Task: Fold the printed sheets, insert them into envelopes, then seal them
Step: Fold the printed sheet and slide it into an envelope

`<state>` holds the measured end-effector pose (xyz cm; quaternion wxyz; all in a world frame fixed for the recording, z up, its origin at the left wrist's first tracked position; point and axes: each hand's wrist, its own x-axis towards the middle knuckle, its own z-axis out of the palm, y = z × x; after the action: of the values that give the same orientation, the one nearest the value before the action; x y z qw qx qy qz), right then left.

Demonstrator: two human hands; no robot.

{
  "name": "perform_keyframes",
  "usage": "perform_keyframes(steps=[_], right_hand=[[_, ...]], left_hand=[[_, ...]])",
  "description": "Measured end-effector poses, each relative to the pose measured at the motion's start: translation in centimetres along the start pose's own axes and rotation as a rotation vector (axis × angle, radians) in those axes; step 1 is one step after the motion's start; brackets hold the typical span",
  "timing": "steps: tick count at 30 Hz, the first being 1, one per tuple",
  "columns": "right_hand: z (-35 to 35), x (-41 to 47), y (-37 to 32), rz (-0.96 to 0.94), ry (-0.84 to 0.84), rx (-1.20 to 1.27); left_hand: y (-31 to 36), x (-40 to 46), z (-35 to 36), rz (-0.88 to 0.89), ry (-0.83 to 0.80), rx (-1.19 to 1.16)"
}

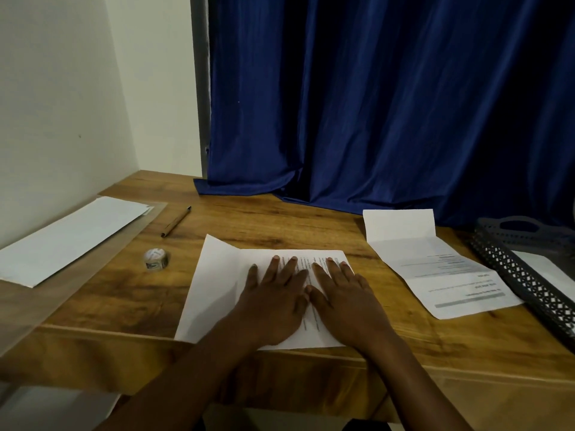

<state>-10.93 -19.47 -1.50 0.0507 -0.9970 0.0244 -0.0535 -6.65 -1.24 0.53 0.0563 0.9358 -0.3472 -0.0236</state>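
A printed sheet (pixel 214 284) lies on the wooden desk near its front edge, with its left part folded over and the blank back showing. My left hand (pixel 273 300) and my right hand (pixel 342 303) both lie flat on it side by side, fingers straight and pressing the paper down. A second printed sheet (pixel 435 269) with two creases lies partly unfolded to the right. White envelopes (pixel 68 237) lie in a clear sleeve at the left. A small roll of stickers (pixel 156 259) stands between the envelopes and the sheet.
A brown pen (pixel 175 221) lies behind the sticker roll. A black perforated tray (pixel 529 281) holding paper sits at the right edge. A blue curtain (pixel 373 104) hangs onto the desk's back. A white wall borders the left.
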Motion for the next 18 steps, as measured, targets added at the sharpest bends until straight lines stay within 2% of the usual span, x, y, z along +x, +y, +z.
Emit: perform_keyframes(steps=[10,16,18], right_hand=[[-0.4,0.1,-0.1,0.007,-0.055,0.012],[-2.2,0.2,-1.6,0.070,-0.148,-0.071],[-3.0,0.7,-3.0,0.054,-0.102,-0.120]], left_hand=[[-8.6,-1.9,-0.7,-0.186,-0.001,0.041],[-9.1,-2.1,0.2,-0.188,0.068,0.032],[-9.1,-1.9,0.4,-0.185,0.082,0.042]])
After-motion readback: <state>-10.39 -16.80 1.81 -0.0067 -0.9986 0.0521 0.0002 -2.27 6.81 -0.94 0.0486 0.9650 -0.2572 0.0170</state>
